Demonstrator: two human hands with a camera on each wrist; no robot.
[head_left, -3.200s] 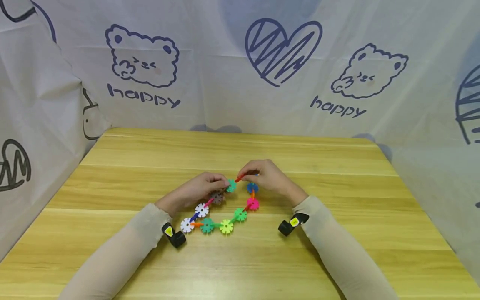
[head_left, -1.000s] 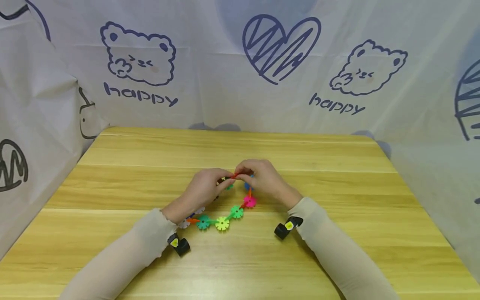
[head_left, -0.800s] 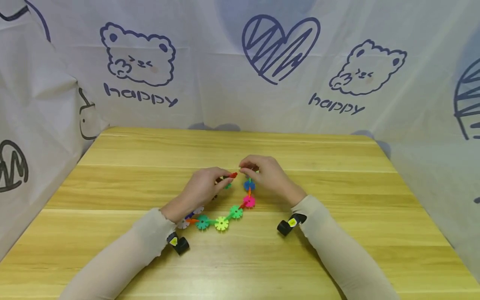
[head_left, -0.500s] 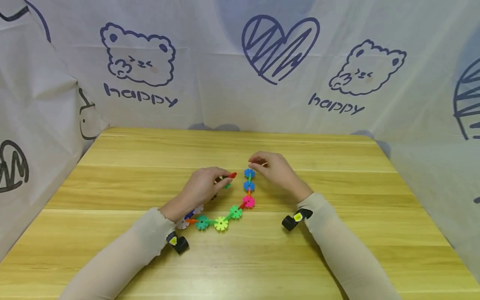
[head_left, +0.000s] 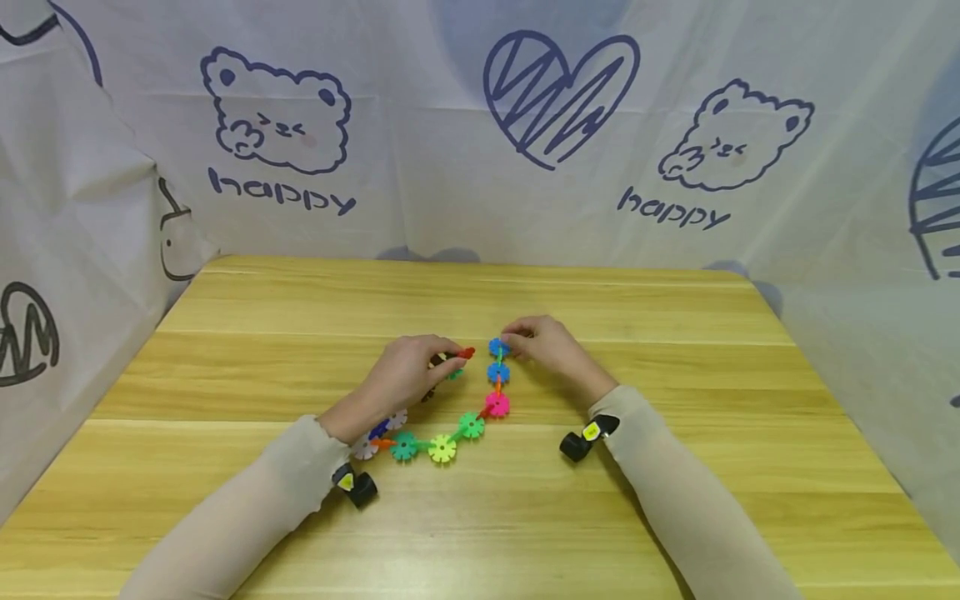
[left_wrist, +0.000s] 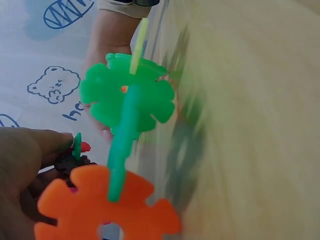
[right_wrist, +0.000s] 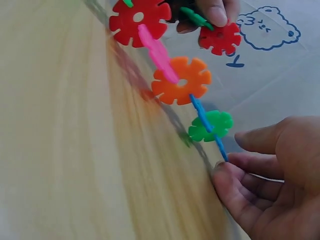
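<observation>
Plastic snowflake discs are slotted together in a long chain on the table. In the head view my left hand pinches one end, where a red disc sticks out past a teal disc; dark discs there are partly hidden by the fingers. The right wrist view shows that red disc slotted to the teal one under the thumb. At the other end, my right hand has thumb and fingertips at the edge of a blue disc. A gap separates the two ends.
Between the ends the chain runs through a second blue disc, a pink disc, a yellow disc and white discs, partly under the left wrist. A printed cloth hangs behind the wooden table.
The red disc, earlier held by the right hand, now sits slotted at the left hand's end. The right hand let go of it, moved right and came to the blue end disc.
</observation>
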